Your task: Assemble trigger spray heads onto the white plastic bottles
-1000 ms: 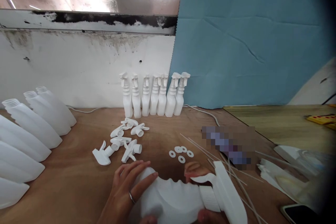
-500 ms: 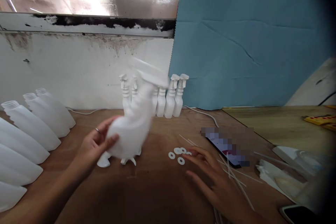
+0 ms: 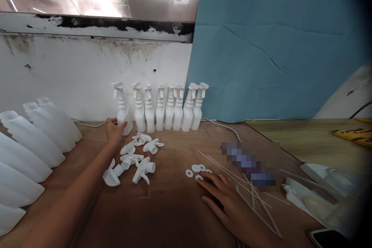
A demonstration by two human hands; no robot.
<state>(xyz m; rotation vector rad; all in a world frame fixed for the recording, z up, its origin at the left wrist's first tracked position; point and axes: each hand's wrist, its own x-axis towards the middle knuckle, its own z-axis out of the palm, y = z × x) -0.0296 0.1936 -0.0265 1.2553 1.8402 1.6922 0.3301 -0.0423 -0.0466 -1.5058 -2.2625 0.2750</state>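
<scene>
My left hand (image 3: 115, 128) is closed round the lower body of a white spray bottle (image 3: 123, 113), upright by the wall at the left end of a row. The other white spray bottles (image 3: 159, 112) stand side by side to its right, trigger heads fitted. My right hand (image 3: 221, 197) lies low over the table, fingers spread, with its fingertips at several flat white washers (image 3: 189, 173). Loose white trigger heads (image 3: 144, 169) lie in a group between my hands. Thin white tubes (image 3: 252, 193) lie under and beside my right hand.
White bottles without heads (image 3: 43, 139) lean in a row at the left. A phone with a blurred screen (image 3: 247, 164) lies right of centre, clear plastic bags (image 3: 314, 197) farther right. A white cable (image 3: 223, 127) runs along the wall, below a blue cloth (image 3: 261, 46).
My left hand has carried the spray bottle away from me and left, from mid-air to the row's left end. The trigger heads behind it now show. My right hand stays by the washers.
</scene>
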